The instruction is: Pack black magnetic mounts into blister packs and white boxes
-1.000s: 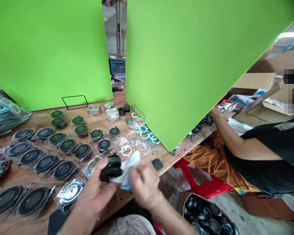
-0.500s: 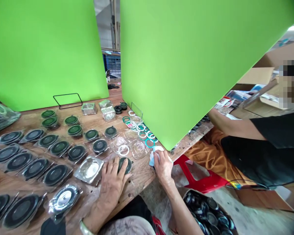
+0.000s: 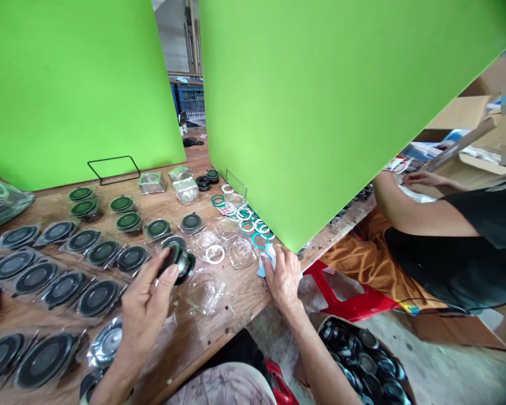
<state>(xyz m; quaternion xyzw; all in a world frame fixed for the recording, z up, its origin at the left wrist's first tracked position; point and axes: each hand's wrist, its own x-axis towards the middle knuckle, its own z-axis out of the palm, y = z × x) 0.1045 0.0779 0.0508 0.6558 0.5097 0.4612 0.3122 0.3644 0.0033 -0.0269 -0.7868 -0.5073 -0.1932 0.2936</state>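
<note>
My left hand (image 3: 149,292) is raised over the table with thumb and fingers closed on a black-rimmed sink strainer (image 3: 175,263), round with a shiny side, tilted and partly blurred. To its right lies a clear plastic blister tray (image 3: 205,291). My right hand (image 3: 284,277) rests at the table's front edge, its fingers pressed on a crumpled light blue and white cloth (image 3: 268,260). Just beyond that hand lie white and green rings (image 3: 253,222). A white ring (image 3: 215,255) sits by perforated discs in clear plastic (image 3: 240,251).
Black round discs in clear packs (image 3: 96,298) stand in rows on the wooden table (image 3: 231,306). Green panels (image 3: 278,112) rise behind. A box of dark round parts (image 3: 365,360) and a red stool (image 3: 354,304) are below right. Beyond, a co-worker's arm (image 3: 421,216) reaches over the table.
My left hand has lifted off the table and moved left with the black-rimmed strainer. The clear tray now shows where that hand lay. My right hand stays on the cloth, its fingers slightly shifted.
</note>
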